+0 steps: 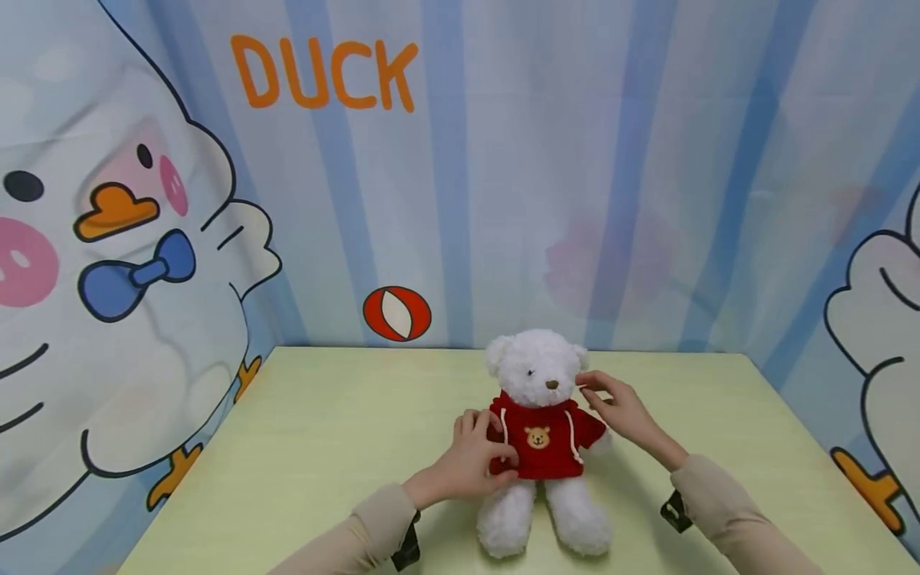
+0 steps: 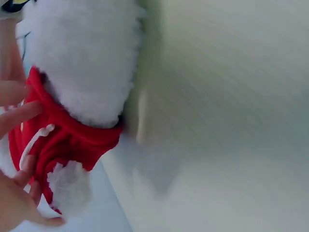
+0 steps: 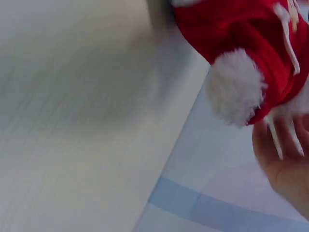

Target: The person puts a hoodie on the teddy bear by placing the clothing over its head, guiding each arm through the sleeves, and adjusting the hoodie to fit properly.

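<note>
A white plush teddy bear [image 1: 535, 367] in a red hoodie [image 1: 546, 459] sits upright on the table, facing the camera. The hoodie has white drawstrings and a small bear-face patch [image 1: 537, 438]. My left hand [image 1: 470, 455] holds the bear's side at the image left, its thumb over the hoodie's front and its fingers about the sleeve. In the left wrist view a fluffy paw [image 2: 70, 186] sticks out of the sleeve beside these fingers. Beside the bear's cheek, my right hand [image 1: 621, 409] has loosely bent fingers at the neck. Its fingertips are partly hidden in the right wrist view.
The pale yellow-green table [image 1: 359, 415] ends at a cloth backdrop [image 1: 517, 160] with blue stripes, printed ducks and the word DUCK. A red and white ball [image 1: 397, 314] is printed low on the cloth. Dark bands [image 1: 676, 511] show at both cuffs.
</note>
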Available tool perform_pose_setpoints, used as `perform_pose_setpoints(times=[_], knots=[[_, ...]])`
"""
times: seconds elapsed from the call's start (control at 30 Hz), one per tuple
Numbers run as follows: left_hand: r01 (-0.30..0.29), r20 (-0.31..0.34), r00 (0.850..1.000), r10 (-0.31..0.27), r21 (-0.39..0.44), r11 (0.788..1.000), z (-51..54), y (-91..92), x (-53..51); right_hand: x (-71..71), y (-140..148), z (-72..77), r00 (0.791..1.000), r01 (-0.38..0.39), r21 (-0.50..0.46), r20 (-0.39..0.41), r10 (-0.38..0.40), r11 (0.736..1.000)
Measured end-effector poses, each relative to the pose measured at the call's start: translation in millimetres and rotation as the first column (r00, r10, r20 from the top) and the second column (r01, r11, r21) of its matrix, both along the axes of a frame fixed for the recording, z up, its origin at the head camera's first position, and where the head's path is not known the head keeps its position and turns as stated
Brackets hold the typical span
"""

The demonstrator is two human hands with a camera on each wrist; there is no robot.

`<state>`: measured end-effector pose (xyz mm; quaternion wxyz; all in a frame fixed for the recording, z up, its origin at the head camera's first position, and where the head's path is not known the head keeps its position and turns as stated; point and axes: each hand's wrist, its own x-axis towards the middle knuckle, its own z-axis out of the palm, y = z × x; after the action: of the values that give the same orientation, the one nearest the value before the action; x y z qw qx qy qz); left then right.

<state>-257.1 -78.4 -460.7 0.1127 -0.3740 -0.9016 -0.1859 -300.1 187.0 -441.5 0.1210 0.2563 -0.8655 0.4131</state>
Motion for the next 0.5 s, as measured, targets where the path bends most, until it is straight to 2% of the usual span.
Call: perform_pose_setpoints(times=[0.03, 0.1, 0.17, 0.2, 0.23, 0.27, 0.33, 0.5], knots=[[-0.005, 0.039, 0.999, 0.001, 0.099, 0.995, 0.0, -1.3, -4.4, -5.0, 2, 0.9, 0.997, -0.032, -0.011, 0.067, 0.032, 0.999], [-0.06, 0.117, 0.993, 0.028, 0.278, 0.959, 1.5, -3.2, -13.9, -11.3, 5, 1.2, 0.983, -0.085, -0.02, 0.162, 0.087, 0.996], [-0.111, 0.147, 0.987, 0.058, 0.388, 0.915, 2.1, -5.8, -27.1, -13.9, 6, -0.9, 0.982, -0.087, 0.0, 0.17, 0.086, 0.996], [-0.126, 0.149, 0.986, 0.069, 0.421, 0.898, 1.9, -6.9, -33.7, -14.6, 6, -2.5, 0.985, -0.079, 0.011, 0.155, 0.076, 0.997], [-0.138, 0.153, 0.985, 0.078, 0.432, 0.891, 2.0, -7.9, -39.5, -14.7, 6, -4.1, 0.989, -0.072, 0.024, 0.134, 0.069, 0.997], [-0.142, 0.154, 0.985, 0.083, 0.427, 0.893, 1.7, -8.9, -44.5, -15.0, 6, -5.9, 0.992, -0.067, 0.037, 0.113, 0.063, 0.997], [-0.106, 0.132, 0.99, 0.057, 0.402, 0.91, -1.4, -10.6, -53.5, -16.7, 5, -10.0, 0.996, -0.062, 0.06, 0.064, 0.058, 0.996], [-0.023, 0.104, 0.994, -0.015, 0.352, 0.936, -7.1, -10.5, -61.8, -20.8, 3, -14.0, 0.995, -0.101, 0.112, -0.004, 0.102, 0.989]])
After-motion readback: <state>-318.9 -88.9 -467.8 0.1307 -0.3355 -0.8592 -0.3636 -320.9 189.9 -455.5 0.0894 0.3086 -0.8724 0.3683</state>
